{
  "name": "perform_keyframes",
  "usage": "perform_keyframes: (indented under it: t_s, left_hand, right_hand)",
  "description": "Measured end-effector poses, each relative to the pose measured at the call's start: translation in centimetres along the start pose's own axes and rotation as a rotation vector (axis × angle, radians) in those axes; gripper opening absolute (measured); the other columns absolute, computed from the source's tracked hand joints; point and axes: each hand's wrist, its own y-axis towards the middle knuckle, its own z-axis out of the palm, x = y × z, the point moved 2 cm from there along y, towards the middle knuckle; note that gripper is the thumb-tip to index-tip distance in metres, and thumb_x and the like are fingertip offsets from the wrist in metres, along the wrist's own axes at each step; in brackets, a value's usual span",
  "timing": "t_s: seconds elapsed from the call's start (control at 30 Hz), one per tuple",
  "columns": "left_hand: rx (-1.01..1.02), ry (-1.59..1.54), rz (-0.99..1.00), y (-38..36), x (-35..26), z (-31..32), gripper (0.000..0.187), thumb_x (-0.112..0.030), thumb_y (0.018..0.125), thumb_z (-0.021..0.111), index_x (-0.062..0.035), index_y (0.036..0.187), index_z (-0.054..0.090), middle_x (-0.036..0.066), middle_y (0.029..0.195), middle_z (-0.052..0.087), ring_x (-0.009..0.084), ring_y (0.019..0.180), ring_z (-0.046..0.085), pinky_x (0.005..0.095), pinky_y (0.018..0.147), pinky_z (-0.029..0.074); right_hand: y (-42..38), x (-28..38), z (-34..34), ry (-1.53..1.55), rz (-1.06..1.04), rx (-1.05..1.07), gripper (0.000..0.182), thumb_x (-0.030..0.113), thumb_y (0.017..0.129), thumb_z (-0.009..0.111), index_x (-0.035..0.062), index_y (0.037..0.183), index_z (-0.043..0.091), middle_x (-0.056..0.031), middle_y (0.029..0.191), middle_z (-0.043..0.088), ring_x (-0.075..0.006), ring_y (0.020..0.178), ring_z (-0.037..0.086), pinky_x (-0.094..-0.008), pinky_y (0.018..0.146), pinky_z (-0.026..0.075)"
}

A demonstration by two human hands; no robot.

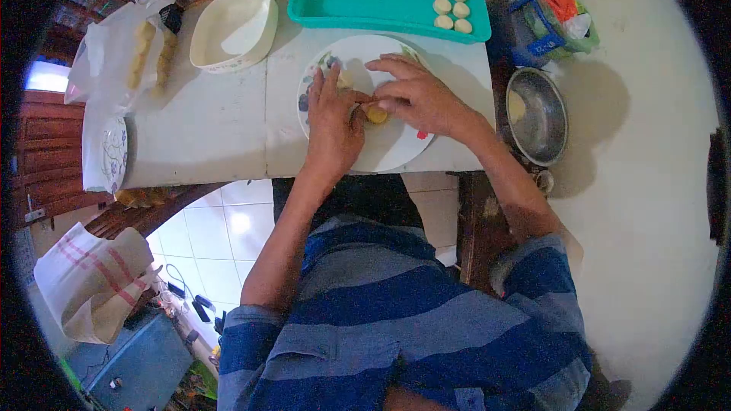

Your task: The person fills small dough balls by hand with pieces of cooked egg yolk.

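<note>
Both hands meet over a white plate (396, 154) with a floral rim on the table. A small yellow ball (377, 114), which looks like dough or filling, sits between the fingertips. My left hand (335, 118) reaches in from the left, thumb and forefinger closed at the ball and other fingers pointing away. From the right, my right hand (422, 99) pinches at the same ball with its thumb and forefinger, its other fingers raised. The fingers partly cover the ball. A pale lump (346, 78) lies on the plate behind my left fingers.
A green tray (358, 0) holds pale dough balls (442, 6) in two rows. Left stand a white dish (199, 39), a plastic bag (99, 57) with yellowish pieces and a patterned plate (115, 154). Right are a metal bowl (552, 118) and a blue basket (533, 49).
</note>
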Motion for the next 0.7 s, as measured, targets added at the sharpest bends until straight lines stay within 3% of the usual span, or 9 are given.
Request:
perform_keyframes:
  t_s: [0.23,0.3,0.53,0.6,0.63,0.7]
  left_hand:
    - [0.025,-0.04,-0.024,-1.2,1.1,0.2,0.031,-0.002,0.083,0.071,-0.0048,0.114,0.073,0.032,0.151,0.041,0.0546,0.144,0.031,0.0601,0.118,0.027]
    - [0.022,0.092,-0.003,-1.3,1.4,0.4,0.032,-0.004,0.083,0.071,-0.0041,0.115,0.073,0.032,0.151,0.041,0.0536,0.143,0.032,0.0597,0.118,0.027]
    - [-0.037,0.089,0.046,-1.0,1.6,0.6,0.025,-0.008,0.084,0.073,-0.0047,0.109,0.074,0.031,0.152,0.042,0.0526,0.143,0.034,0.0596,0.118,0.027]
    - [-0.014,0.108,0.027,-0.8,1.4,0.5,0.019,-0.01,0.085,0.074,-0.0044,0.103,0.075,0.031,0.15,0.044,0.0537,0.142,0.035,0.0596,0.118,0.027]
    - [-0.013,0.108,0.027,-0.8,1.4,0.5,0.019,-0.01,0.085,0.074,-0.0044,0.103,0.075,0.031,0.15,0.044,0.0537,0.142,0.035,0.0596,0.118,0.027]
    - [-0.018,0.084,0.023,-0.7,1.5,0.5,0.017,-0.01,0.085,0.073,-0.0049,0.102,0.076,0.031,0.149,0.045,0.0539,0.142,0.035,0.0596,0.118,0.027]
  right_hand:
    - [-2.4,2.9,1.1,-0.286,-0.068,-0.137,0.03,0.018,0.082,0.077,0.0082,0.11,0.074,-0.0106,0.144,0.056,-0.0339,0.138,0.047,-0.0464,0.115,0.039]
    - [-2.6,3.3,1.4,-0.401,-0.077,-0.164,0.025,0.021,0.087,0.065,0.0143,0.109,0.074,-0.0106,0.139,0.059,-0.0335,0.134,0.051,-0.0512,0.111,0.042]
    - [-2.9,3.4,2.0,-0.358,-0.056,-0.183,0.028,0.02,0.088,0.063,0.0141,0.114,0.072,-0.0117,0.14,0.057,-0.0343,0.132,0.052,-0.0524,0.109,0.042]
    - [-3.0,3.3,2.0,-0.346,-0.057,-0.189,0.039,0.016,0.08,0.077,0.0106,0.118,0.071,-0.0103,0.145,0.053,-0.0314,0.134,0.051,-0.0491,0.11,0.042]
    - [-3.0,3.3,2.1,-0.346,-0.056,-0.189,0.039,0.016,0.08,0.077,0.0106,0.118,0.071,-0.0103,0.145,0.053,-0.0314,0.134,0.051,-0.0491,0.11,0.042]
    - [-2.9,3.4,2.3,-0.293,-0.006,-0.212,0.034,0.02,0.09,0.062,0.0145,0.122,0.07,-0.0127,0.144,0.055,-0.0357,0.132,0.052,-0.0525,0.111,0.04]
